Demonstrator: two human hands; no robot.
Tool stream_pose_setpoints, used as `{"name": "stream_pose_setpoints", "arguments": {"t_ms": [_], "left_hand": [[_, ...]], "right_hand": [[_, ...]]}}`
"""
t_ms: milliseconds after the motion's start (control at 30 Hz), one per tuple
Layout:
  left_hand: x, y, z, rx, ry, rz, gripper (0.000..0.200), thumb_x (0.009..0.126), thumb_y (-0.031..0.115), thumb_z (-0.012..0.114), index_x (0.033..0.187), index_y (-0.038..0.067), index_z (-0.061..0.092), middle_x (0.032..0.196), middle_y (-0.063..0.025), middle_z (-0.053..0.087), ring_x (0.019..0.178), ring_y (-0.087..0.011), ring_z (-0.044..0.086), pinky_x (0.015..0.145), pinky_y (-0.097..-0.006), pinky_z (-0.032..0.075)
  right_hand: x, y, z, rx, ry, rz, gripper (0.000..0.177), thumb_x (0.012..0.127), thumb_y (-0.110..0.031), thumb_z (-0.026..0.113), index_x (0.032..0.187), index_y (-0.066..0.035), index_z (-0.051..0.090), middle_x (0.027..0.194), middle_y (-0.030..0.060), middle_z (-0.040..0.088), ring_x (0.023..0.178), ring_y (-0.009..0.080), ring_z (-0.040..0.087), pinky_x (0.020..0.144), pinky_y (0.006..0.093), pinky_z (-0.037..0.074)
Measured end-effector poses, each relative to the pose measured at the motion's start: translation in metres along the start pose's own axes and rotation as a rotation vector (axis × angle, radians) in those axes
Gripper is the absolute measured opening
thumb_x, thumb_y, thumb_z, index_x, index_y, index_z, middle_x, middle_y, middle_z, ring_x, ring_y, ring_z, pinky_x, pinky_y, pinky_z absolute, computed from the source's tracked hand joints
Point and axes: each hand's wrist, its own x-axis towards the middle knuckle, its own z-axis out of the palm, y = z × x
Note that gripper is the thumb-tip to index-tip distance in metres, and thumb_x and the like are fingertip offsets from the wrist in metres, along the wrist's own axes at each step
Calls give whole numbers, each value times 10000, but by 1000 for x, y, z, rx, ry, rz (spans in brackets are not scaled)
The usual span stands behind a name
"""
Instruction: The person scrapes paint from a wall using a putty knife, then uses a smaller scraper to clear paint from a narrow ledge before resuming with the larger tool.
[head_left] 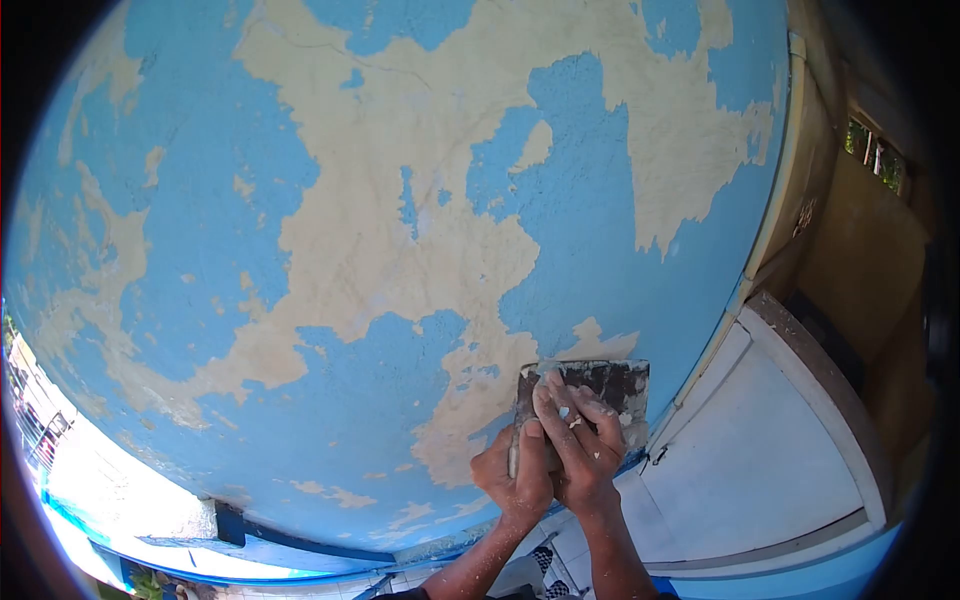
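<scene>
A wide, flat scraper [630, 385], its dark face smeared with pale residue, lies against the peeling wall [400, 230] low and right of centre. My left hand [517, 472] is closed around the scraper's lower left side, thumb pointing up. Beside it, my right hand [585, 435] grips the same tool, its fingers laid over the blade's face. White dust and flakes cling to the fingers of both hands. Blue paint covers parts of the wall, with cream patches bared between. My hands hide the scraper's handle, if it has one.
A yellowish pipe [770, 215] runs down the wall's right edge. Right of my hands is a white panel [750, 450] with a brown border. A blue-edged ledge [300, 555] lies along the wall's bottom, and pale floor tiles show below my arms.
</scene>
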Motion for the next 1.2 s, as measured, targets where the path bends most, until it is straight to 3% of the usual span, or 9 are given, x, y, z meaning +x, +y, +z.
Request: {"name": "stream_pose_setpoints", "arguments": {"t_ms": [367,433,500,667,867,1067,1200], "left_hand": [[5,-2,17,-37,22,20,230,957,131,591,908,-71,691,706,-41,660,658,-61,548,568,-255,445],[28,19,27,-46,-13,113,231,957,126,587,920,-76,693,722,-49,667,667,-69,558,582,-258,455],[34,33,35,-65,-12,68,232,957,124,583,921,-77,693,727,-52,669,670,-72,560,586,-262,459],[-2,4,23,-73,61,44,233,959,110,572,871,-84,667,715,-38,644,664,-69,535,571,-258,440],[-2,10,19,32,63,40,236,955,110,576,869,-85,676,691,-34,642,646,-65,530,556,-257,428],[7,-2,10,10,22,80,257,959,129,582,864,-89,680,671,-24,622,635,-66,526,545,-250,422],[46,38,21,-2,-34,82,252,954,143,599,881,-82,686,669,-25,626,637,-65,529,549,-252,428]], "right_hand": [[5,14,-4,24,-10,-1,397,851,-163,713,1242,-92,700,1199,85,717,1073,233,623,987,405,505],[38,15,-9,12,92,-50,410,847,-155,717,1251,-84,693,1180,86,724,1062,245,622,971,403,505],[56,17,-14,25,144,-80,432,842,-153,720,1266,-81,682,1164,77,729,1030,247,618,950,399,507],[9,12,-15,26,1,-24,431,854,-147,700,1280,-85,674,1239,72,701,984,226,612,942,381,516],[14,10,-17,14,-50,0,380,902,-163,646,1273,-96,683,1276,74,684,984,209,614,943,358,521],[7,8,2,1,45,-31,364,909,-159,646,1263,-85,687,1273,75,686,1043,202,609,941,352,510],[55,2,-6,6,142,-15,394,906,-171,659,1285,-64,661,1288,91,677,1077,219,609,963,359,483]]}}
